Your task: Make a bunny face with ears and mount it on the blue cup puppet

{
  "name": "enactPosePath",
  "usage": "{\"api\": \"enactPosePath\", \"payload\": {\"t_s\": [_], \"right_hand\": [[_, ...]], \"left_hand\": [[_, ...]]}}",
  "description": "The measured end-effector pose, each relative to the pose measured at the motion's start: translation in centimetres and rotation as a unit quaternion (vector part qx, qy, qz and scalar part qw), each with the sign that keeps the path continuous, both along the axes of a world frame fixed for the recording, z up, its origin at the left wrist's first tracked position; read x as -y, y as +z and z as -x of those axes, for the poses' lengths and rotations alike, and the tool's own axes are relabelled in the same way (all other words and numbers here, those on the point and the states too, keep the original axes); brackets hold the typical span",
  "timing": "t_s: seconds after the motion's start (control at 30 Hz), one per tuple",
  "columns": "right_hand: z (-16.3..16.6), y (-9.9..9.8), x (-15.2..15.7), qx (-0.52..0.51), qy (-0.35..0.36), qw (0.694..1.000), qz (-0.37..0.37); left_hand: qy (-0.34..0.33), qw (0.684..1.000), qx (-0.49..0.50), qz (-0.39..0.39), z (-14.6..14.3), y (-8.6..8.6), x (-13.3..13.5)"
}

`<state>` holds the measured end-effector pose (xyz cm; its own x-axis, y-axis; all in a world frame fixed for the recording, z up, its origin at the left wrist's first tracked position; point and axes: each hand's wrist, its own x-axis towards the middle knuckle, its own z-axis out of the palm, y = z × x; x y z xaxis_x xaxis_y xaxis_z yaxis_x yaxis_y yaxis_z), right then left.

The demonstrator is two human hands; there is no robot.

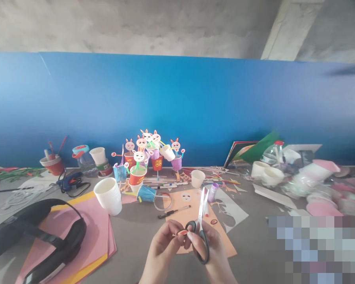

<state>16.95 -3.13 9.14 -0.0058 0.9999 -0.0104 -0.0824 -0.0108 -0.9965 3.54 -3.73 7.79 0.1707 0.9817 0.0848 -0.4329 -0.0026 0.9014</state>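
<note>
My left hand pinches a small oval paper cutout, orange-pink with a dark outline. My right hand holds black-handled scissors, blades pointing up and away, while its fingertips touch the cutout's right side. Below them lies an orange paper sheet. On it are a paper face, a black pen and a second oval cutout. A purple glue stick stands by the sheet's far right edge, next to a cut white sheet.
Several rabbit figures on paper cups stand at the back. Stacked white cups, pink paper and a black headset are on the left. A glue gun lies behind. Plastic-wrapped cups crowd the right, before a blue partition.
</note>
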Motion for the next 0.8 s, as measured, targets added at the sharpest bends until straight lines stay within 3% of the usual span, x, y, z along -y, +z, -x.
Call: {"api": "enactPosePath", "payload": {"t_s": [0.17,0.37,0.53,0.8], "right_hand": [[-0.6,0.3,-0.3,0.024,0.041,0.999,-0.005],[-0.8,0.4,-0.4,0.043,0.112,0.993,0.018],[-0.9,-0.3,0.2,0.048,0.116,0.992,0.021],[-1.0,-1.2,3.1,0.022,0.172,0.982,0.077]], "left_hand": [[-0.060,0.998,-0.011,-0.003,0.7,1.2,0.0],[-0.117,0.983,-0.139,-0.026,2.0,2.7,-0.6],[-0.065,0.986,-0.139,-0.058,1.8,2.3,-0.8],[0.002,0.990,-0.118,-0.081,1.4,3.0,-0.9]]}}
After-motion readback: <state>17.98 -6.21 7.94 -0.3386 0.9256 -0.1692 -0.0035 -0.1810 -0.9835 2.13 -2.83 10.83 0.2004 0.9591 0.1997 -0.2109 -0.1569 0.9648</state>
